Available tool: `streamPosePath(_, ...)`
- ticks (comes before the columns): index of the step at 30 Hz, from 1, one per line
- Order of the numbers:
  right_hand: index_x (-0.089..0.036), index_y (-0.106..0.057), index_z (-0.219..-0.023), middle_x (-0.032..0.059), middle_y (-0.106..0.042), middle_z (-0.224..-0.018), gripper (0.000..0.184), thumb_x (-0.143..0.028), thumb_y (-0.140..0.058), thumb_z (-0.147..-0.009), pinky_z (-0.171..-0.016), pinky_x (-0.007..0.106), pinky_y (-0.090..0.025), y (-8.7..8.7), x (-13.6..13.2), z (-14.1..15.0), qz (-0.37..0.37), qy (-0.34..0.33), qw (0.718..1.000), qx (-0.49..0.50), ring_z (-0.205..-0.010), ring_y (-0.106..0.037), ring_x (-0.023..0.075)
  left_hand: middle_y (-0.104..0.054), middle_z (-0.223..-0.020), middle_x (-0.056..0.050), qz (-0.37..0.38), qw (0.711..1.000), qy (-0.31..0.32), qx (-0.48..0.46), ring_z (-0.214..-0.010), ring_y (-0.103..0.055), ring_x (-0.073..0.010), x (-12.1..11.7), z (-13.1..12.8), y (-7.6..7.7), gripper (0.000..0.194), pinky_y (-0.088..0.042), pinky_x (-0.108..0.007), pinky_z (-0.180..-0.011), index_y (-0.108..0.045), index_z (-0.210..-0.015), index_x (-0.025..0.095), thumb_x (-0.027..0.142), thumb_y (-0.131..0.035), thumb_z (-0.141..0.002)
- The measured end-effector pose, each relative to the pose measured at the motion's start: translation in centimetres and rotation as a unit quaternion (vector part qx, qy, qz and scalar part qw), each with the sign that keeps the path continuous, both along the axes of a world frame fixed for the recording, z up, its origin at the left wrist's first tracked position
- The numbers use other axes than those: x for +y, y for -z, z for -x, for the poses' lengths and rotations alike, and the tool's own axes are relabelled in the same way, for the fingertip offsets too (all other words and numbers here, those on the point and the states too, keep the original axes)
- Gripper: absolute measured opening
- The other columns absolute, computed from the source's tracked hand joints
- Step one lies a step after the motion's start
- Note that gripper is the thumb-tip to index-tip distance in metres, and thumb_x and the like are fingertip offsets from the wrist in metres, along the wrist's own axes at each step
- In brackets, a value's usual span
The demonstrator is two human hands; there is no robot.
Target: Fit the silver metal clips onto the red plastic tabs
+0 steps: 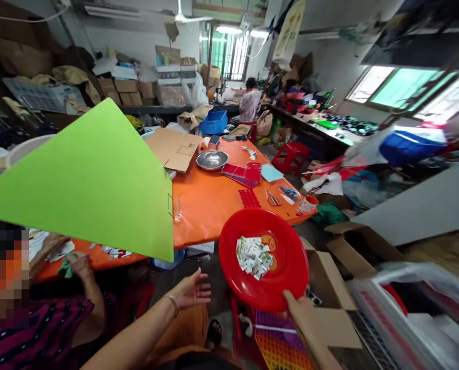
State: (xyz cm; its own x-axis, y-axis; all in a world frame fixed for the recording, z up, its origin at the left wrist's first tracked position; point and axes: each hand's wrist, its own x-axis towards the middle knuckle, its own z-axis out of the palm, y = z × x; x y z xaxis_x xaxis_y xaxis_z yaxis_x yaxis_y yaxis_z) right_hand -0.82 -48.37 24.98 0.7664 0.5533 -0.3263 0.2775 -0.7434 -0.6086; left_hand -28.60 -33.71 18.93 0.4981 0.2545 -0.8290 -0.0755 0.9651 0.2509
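Observation:
My right hand (299,311) grips the near right rim of a round red plastic basin (291,241), thumb over the edge. Inside the basin lies a loose pile of small white and green packets (254,257), beside an orange printed pattern on its floor. The basin is tilted toward me, just off the near edge of the orange-covered table (202,205). To its left, my left hand (193,293) is held in the air with its fingers stretched out, holding nothing. A bracelet circles that wrist.
A large light-green panel (98,185) blocks the left of the table. At the left, a co-worker's hands (78,264) hold green material. A metal bowl (212,160), scissors (273,198) and red sheets (240,173) lie on the table. Open cardboard boxes (331,277) stand at right.

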Motion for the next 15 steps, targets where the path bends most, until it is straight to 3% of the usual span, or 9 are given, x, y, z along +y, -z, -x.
streamPosePath(4,-0.016,-0.058,-0.044,0.0112,-0.055,-0.037,0.041,-0.032,-0.043,-0.078,-0.047,0.027,-0.044,1.5,11.8,-5.0,0.034,-0.040,0.998,-0.027,-0.043,-0.059,0.0217,-0.043,-0.124,-0.019,0.021,0.996,-0.083,0.040,-0.106,-0.054,-0.0305,9.1,-4.0,2.4,0.046,-0.050,-0.046,-0.080,-0.041,-0.121,0.020,0.054,-0.036,-0.090)
streamPosePath(8,-0.006,-0.068,-0.062,0.0153,-0.062,-0.048,0.037,-0.029,-0.045,-0.079,-0.052,0.028,-0.044,2.8,22.1,-7.6,0.069,-0.075,0.990,-0.096,-0.055,-0.064,0.0248,-0.029,-0.138,-0.019,0.020,0.989,-0.138,0.042,-0.121,-0.043,-0.0342,17.7,-9.0,4.0,0.050,-0.049,-0.049,-0.082,-0.033,-0.130,0.024,0.055,-0.033,-0.091)
streamPosePath(11,0.000,-0.071,-0.077,0.0225,-0.068,-0.066,0.039,-0.029,-0.046,-0.081,-0.061,0.031,-0.046,3.0,27.5,-8.5,0.088,-0.110,0.979,-0.150,-0.070,-0.067,0.0290,-0.028,-0.139,-0.017,0.025,0.983,-0.176,0.036,-0.121,-0.044,-0.0325,22.5,-11.8,5.1,0.054,-0.049,-0.049,-0.083,-0.030,-0.134,0.026,0.056,-0.037,-0.090)
streamPosePath(15,0.001,-0.063,-0.113,0.0214,-0.070,-0.077,0.045,-0.027,-0.042,-0.085,-0.070,0.034,-0.047,2.5,31.2,-8.8,0.094,-0.160,0.964,-0.190,-0.079,-0.067,0.0289,-0.042,-0.132,-0.014,0.042,0.980,-0.193,0.010,-0.111,-0.051,-0.0278,26.3,-14.1,6.7,0.051,-0.047,-0.049,-0.088,-0.040,-0.132,0.019,0.047,-0.047,-0.090)
